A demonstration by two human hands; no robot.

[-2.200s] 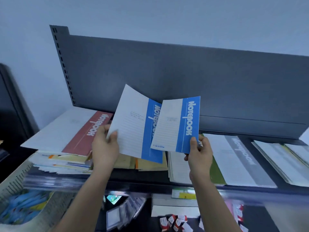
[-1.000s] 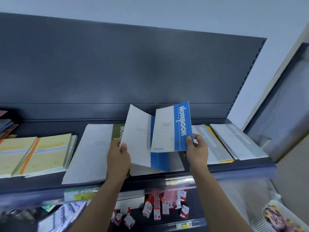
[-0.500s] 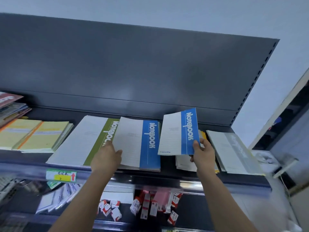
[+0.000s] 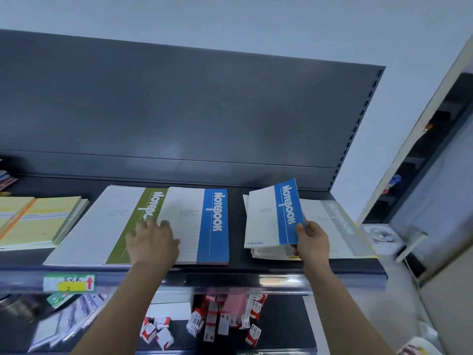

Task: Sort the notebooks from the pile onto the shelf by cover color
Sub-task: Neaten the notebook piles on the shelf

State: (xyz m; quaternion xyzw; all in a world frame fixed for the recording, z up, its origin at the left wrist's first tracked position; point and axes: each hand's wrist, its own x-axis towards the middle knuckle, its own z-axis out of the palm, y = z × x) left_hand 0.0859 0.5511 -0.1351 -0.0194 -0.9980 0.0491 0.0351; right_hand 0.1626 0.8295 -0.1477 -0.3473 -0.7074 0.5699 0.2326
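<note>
A large blue-spined notebook [image 4: 204,221] lies flat on the dark shelf [image 4: 236,226], partly over a green-spined notebook [image 4: 107,226]. My left hand [image 4: 151,243] rests on its left edge with the fingers spread flat. My right hand [image 4: 311,239] pinches the lower right corner of a smaller blue-spined notebook [image 4: 271,216] and holds it tilted just above a low stack of white notebooks [image 4: 268,252].
Yellow notebooks [image 4: 38,224] lie at the left, and a grey-spined notebook [image 4: 335,226] lies on a yellow one at the right end. A price tag [image 4: 69,282] hangs on the shelf's front rail. Small red-and-white boxes [image 4: 212,321] fill the lower shelf.
The view swung right along the shelf. My left hand laid the large blue notebook flat beside the green one. My right hand carried the smaller blue notebook right, over the white stack.
</note>
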